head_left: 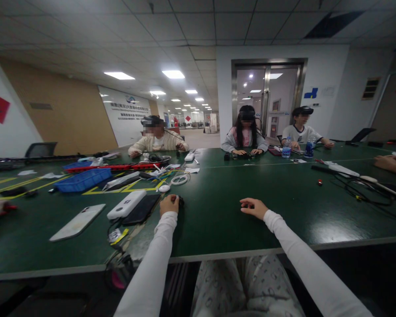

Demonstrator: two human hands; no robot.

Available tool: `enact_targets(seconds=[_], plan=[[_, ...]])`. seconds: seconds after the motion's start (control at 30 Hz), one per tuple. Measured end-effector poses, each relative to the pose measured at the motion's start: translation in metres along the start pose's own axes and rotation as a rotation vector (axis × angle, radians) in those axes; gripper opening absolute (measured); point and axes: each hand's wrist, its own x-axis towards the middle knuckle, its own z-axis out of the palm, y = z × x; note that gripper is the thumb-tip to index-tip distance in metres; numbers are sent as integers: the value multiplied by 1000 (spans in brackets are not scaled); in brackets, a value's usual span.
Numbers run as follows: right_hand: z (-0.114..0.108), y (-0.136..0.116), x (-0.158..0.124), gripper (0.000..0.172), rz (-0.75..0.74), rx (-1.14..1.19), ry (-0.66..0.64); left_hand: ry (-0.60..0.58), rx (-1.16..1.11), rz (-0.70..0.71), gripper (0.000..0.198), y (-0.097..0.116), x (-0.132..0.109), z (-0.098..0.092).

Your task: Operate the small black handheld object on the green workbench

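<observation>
My left hand (169, 204) rests low over the green tabletop with its fingers curled round a small black object (181, 201), whose kind I cannot make out. Just left of that hand lie a black phone (141, 209) and a white power bank (126, 204). A round white disc (164, 188) is a little beyond the knuckles. Farther right, my right hand (254, 208) hovers at or just above the table, fingers slightly bent and apart, holding nothing. Both forearms are in white sleeves.
On the left are a white phone (78, 222), a blue tray (84, 180) and a white cable coil (179, 179). Cables (366, 187) and a red piece (320, 182) lie to the right. Several people sit opposite; two bottles (286, 148) stand there. A hand (392, 164) shows at far right.
</observation>
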Motion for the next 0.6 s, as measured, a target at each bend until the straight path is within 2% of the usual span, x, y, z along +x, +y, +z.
enact_targets(seconds=[0.33, 0.6], plan=[[2, 3, 2, 45, -18, 2, 41, -34, -21, -5, 26, 0, 3, 2], [0, -4, -2, 43, 1, 11, 16, -60, 0, -4, 24, 1, 2, 1]])
